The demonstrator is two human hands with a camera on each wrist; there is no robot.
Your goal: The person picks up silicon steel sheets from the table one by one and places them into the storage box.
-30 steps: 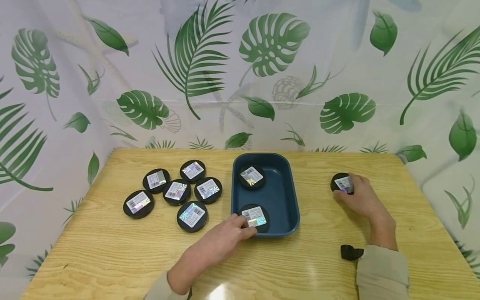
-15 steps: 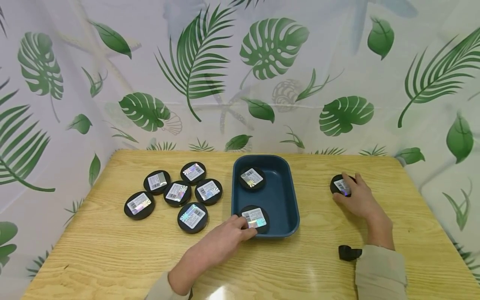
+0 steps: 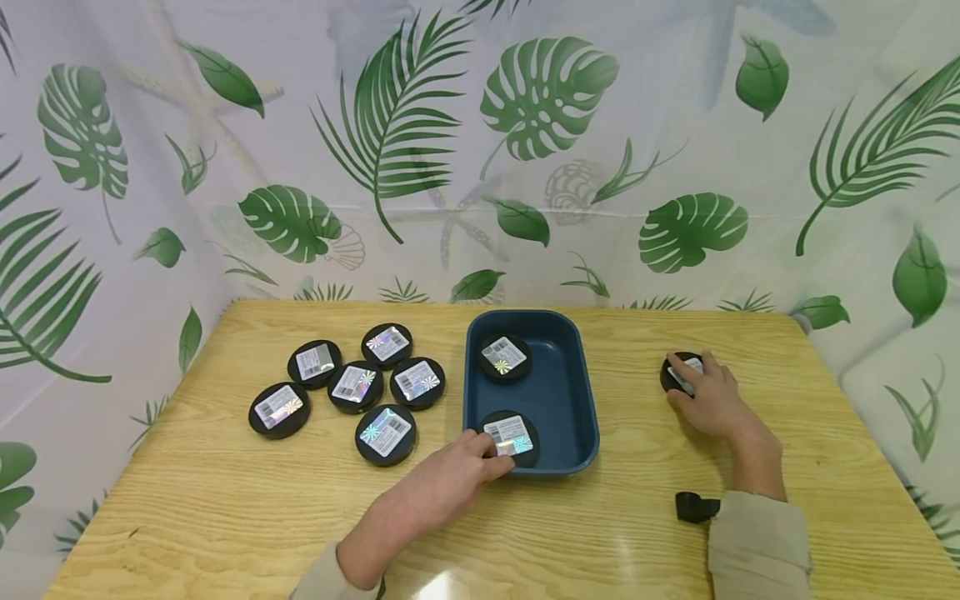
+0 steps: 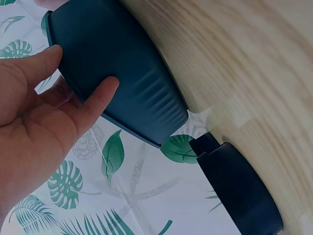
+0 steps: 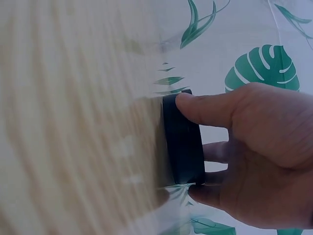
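Note:
In the head view my left hand (image 3: 453,471) holds the near left corner of a dark blue rectangular tray (image 3: 573,400). The left wrist view shows its fingers on both sides of the tray's rim. Two flat round black discs with silver barcode labels lie inside, the far disc (image 3: 505,358) and the near disc (image 3: 517,433), close to my left fingertips. At the right, my right hand (image 3: 712,404) grips another black disc (image 5: 183,139) standing flat on the table, thumb at one edge and fingers at the other. One finger crosses its label.
Several more labelled black discs (image 3: 386,435) lie grouped on the wooden table (image 3: 247,508) left of the tray. A leaf-patterned cloth (image 3: 420,200) hangs behind the table. A black strap piece (image 3: 696,507) sticks out by the right sleeve (image 3: 757,542).
My right hand has shifted slightly left, and a finger now lies across the disc's label. The left hand and the tray stay put. The head view has tipped slightly.

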